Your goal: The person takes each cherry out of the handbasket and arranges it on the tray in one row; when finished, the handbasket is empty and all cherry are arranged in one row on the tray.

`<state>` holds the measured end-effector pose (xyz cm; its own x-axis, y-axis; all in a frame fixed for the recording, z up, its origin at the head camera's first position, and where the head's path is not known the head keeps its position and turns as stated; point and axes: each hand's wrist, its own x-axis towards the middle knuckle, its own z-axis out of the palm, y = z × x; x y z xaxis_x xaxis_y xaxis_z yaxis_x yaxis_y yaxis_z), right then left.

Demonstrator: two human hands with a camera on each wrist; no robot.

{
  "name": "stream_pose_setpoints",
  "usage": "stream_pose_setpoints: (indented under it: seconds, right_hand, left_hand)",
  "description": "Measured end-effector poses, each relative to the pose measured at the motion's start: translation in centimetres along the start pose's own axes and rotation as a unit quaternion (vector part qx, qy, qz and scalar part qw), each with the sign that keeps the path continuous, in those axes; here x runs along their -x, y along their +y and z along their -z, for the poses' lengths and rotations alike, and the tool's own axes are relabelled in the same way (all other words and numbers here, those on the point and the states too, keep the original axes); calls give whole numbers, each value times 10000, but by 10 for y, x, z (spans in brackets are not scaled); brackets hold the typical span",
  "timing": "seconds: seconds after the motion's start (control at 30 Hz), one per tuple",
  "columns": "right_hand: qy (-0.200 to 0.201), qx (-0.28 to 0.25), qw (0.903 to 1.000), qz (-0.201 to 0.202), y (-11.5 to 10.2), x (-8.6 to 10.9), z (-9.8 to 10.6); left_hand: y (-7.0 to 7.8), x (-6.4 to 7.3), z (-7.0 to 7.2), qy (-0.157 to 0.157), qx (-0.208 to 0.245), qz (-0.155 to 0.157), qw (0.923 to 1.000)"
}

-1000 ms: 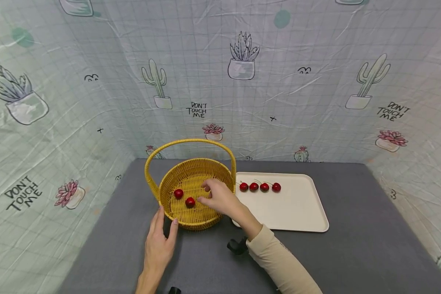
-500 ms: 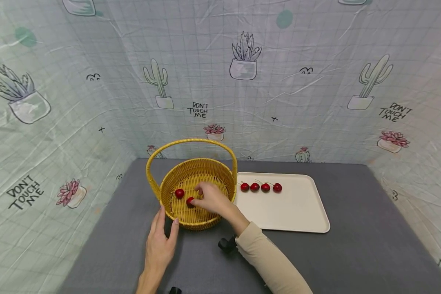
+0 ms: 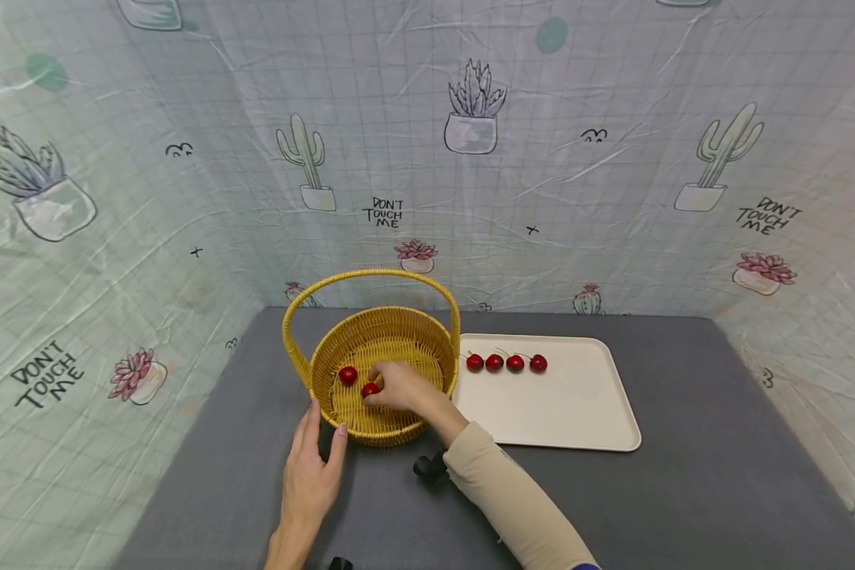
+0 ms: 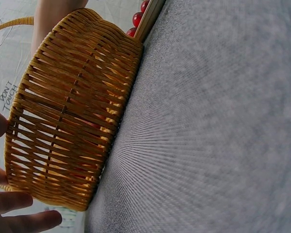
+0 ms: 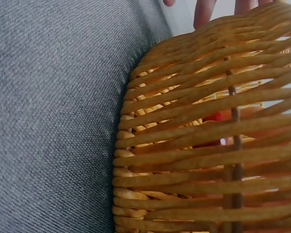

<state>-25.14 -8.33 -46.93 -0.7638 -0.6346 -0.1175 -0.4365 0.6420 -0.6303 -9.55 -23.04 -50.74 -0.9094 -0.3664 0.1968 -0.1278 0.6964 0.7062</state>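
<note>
A yellow woven basket [image 3: 383,435] with a tall arched handle stands on the grey table. Inside it lie two red cherries. My right hand [image 3: 403,389] reaches over the near right rim and pinches the nearer cherry [image 3: 370,389] between thumb and fingertips. The other cherry [image 3: 347,376] rests to the left on the basket floor. With fingers and thumb spread, my left hand [image 3: 309,479] touches the basket's near left side. In the left wrist view, the left fingers [image 4: 36,221] lie against the wicker wall. The right wrist view shows red only through gaps in the weave.
Right of the basket is a white rectangular tray [image 3: 570,412], close against it. Several cherries with stems [image 3: 515,364] form a row along its far left part. A printed cloth [image 3: 513,182] hangs behind and on both sides of the table [image 3: 691,475].
My right hand has moved left and down inside the basket, and its thumb and fingertips have closed on the nearer cherry. The left hand has stayed at the basket's side.
</note>
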Motion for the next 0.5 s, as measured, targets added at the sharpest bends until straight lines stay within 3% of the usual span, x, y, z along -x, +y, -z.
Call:
stream_pose_setpoints:
  seconds: [0.27,0.5]
  right_hand:
    - [-122,6,9999,-45,1,-1,-1]
    - [-262,169,9993,217,1,0,-3]
  left_hand:
    - [-1,0,-1,113,64,-130,9998]
    - [-1,1,-1,89,97,-139,9998]
